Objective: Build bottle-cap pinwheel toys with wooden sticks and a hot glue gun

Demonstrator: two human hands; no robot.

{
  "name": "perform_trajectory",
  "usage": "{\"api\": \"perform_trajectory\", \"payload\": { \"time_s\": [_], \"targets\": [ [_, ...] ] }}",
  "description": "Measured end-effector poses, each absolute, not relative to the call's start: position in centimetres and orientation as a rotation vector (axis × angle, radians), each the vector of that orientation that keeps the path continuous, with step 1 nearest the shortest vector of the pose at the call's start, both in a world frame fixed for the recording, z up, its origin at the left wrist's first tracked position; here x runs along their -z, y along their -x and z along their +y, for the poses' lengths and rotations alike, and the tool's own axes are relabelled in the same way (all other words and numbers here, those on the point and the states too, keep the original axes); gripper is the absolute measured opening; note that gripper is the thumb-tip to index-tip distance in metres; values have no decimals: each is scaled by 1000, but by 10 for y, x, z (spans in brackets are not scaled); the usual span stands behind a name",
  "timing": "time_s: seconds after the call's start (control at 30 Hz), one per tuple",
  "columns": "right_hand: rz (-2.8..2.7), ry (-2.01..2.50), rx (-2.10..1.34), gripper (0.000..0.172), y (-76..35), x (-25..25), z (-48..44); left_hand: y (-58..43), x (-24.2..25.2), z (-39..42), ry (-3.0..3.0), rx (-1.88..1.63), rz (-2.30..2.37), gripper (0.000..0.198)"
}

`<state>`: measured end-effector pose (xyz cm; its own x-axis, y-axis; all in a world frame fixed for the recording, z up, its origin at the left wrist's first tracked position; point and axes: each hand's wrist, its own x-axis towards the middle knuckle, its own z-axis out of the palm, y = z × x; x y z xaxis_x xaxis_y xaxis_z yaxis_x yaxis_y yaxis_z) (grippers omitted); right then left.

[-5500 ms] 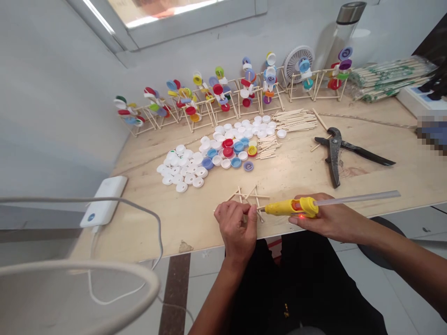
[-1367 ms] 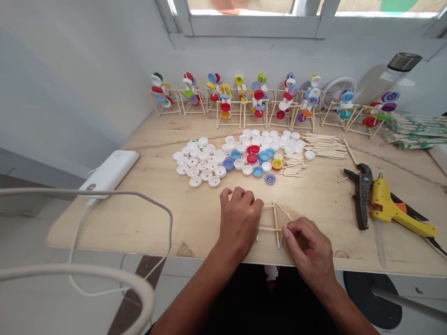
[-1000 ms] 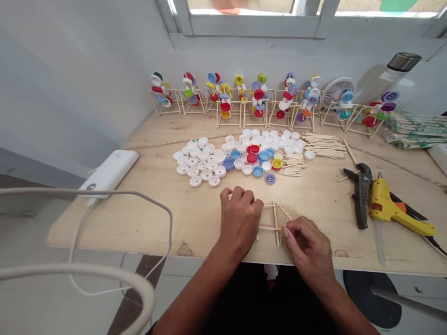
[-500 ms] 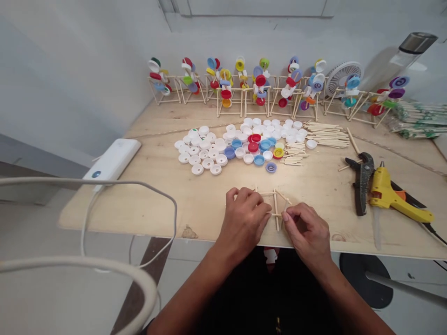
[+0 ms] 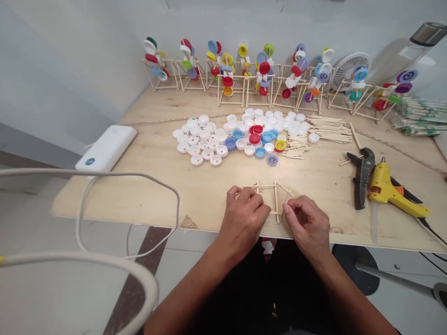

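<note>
Just below the picture's centre, the wooden-stick frame (image 5: 276, 200) lies on the desk (image 5: 206, 190), its long axis running left-right. The left hand (image 5: 244, 218), overlapping it more, has fingers gripping its left part; the right hand (image 5: 309, 223) pinches its right end.

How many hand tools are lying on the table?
2: the black pliers, right of the stick frame, and the yellow glue gun, partly covering the pliers. Something small could be hidden under the left hand.

stick frame (image 5: 276, 200): matt wood | caps (image 5: 240, 144): smooth plastic | glue gun (image 5: 381, 182): glossy plastic | tabletop (image 5: 153, 190): grained wood
</note>
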<state>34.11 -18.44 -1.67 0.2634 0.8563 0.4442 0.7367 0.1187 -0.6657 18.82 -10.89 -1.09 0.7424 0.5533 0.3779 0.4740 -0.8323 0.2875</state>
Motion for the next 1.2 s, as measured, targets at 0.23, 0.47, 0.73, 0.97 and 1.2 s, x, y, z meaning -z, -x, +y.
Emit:
{"api": "perform_trajectory", "payload": {
  "time_s": [0.23,0.47,0.73,0.97,1.2],
  "targets": [
    [-1488,1653,-179,14,-341,16,-184,-185,12,-114,-2780,-657,854,14],
    [-1491,1649,-174,15,-340,15,-184,-184,12,-114,-2791,-652,848,15],
    [-1497,1654,-171,15,-341,15,-184,-185,13,-114,-2791,-687,844,16],
    [-1501,1652,-171,14,-342,17,-184,-185,16,-116,-2788,-704,868,17],
    [-1498,1650,-162,14,-342,21,-186,-186,10,-123,-2635,-837,1003,21]
  ]
}}
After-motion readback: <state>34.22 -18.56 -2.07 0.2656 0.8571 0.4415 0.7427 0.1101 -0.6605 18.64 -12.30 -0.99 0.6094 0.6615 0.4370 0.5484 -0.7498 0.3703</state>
